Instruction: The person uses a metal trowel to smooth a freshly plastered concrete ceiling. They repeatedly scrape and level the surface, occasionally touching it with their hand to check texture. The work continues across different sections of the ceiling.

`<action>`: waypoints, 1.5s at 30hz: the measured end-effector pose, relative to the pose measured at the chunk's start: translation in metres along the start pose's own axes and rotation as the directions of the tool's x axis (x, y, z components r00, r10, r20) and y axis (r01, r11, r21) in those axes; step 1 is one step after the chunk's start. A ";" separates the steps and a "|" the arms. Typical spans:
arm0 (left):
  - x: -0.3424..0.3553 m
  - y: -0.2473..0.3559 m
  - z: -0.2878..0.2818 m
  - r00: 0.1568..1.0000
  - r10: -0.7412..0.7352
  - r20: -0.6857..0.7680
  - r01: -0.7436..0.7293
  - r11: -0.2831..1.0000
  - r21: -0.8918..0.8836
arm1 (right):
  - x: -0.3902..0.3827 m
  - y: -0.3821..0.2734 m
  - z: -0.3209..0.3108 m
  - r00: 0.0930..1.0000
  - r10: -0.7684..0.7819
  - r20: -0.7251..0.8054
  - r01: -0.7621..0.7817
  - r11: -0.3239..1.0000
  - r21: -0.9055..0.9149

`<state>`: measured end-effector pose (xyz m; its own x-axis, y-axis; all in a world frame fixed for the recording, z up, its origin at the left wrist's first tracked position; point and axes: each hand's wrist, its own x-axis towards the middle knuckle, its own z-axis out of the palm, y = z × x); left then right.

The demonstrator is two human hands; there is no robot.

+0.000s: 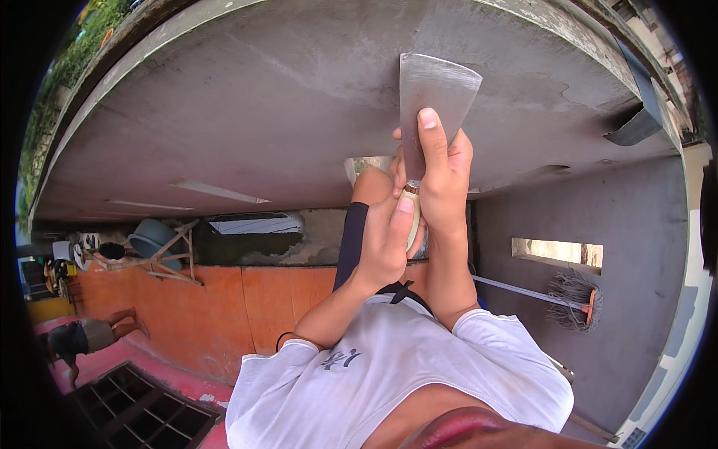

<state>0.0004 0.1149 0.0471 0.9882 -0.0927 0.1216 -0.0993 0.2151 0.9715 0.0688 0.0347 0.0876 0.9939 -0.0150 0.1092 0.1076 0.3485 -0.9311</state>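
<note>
Both my hands are raised in front of my chest around one broad-bladed knife (440, 84), its grey metal flaring toward the far end. My left hand (385, 243) is closed round its cream handle (413, 217), thumb lying along the handle near the metal collar. Higher up, my right hand (447, 176) grips the lower blade, thumb pressed flat on its face. Its other fingers are mostly hidden behind the metal. The blade points away from me, over a grey wall surface; whether it touches the wall I cannot tell.
A grey cement wall (284, 97) curves across the far side, with narrow slots. At right, a mop (574, 301) with a long handle leans by another grey wall (636, 224). Left are a blue-grey tub (153, 241) on a wooden stand, a bending person (93, 337), and a dark grille (142, 408).
</note>
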 end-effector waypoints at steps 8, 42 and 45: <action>-0.003 0.003 0.000 0.998 -0.055 0.017 0.055 0.998 -0.026 | -0.009 0.006 -0.005 0.997 0.075 -0.018 -0.075 0.997 0.014; 0.017 0.027 0.007 0.989 0.144 0.034 -0.137 0.979 -0.150 | 0.014 -0.043 0.014 0.988 -0.130 0.085 0.130 0.991 -0.004; 0.032 0.036 -0.001 0.978 0.185 0.095 -0.168 0.973 -0.161 | 0.028 -0.055 0.025 0.972 -0.235 0.032 0.234 0.972 0.010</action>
<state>0.0290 0.1206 0.0860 0.9371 -0.1435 0.3181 -0.2444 0.3810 0.8917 0.0898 0.0390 0.1503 0.9396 -0.0659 0.3359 0.3373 0.3450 -0.8759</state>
